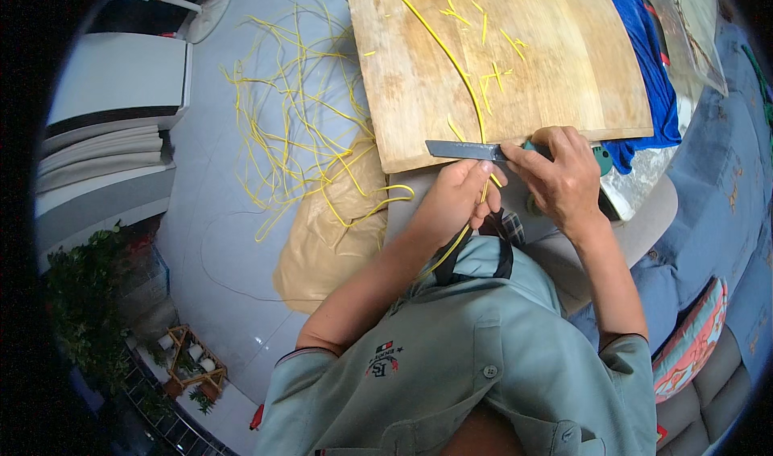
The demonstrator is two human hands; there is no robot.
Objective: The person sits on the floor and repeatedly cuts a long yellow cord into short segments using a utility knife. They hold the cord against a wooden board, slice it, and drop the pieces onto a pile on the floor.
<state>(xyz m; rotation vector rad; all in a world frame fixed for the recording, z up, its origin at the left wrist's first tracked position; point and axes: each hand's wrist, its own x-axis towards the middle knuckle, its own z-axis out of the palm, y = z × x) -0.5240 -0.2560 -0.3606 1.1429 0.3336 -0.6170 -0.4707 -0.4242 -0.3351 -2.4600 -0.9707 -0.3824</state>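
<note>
At the near edge of a wooden board, my right hand grips a knife with a green handle. Its broad grey blade points left and lies across a thin yellow wire. The wire curves down from the board's far side. Just below the blade, my left hand pinches the wire between thumb and fingers. The wire's tail hangs from that hand toward the lap. Short yellow strips, apparently insulation, are scattered over the board.
Left of the board, a loose tangle of yellow strands spreads over the tiled floor and a tan bag. A blue cloth runs along the board's right side. Farther right is a blue-covered sofa.
</note>
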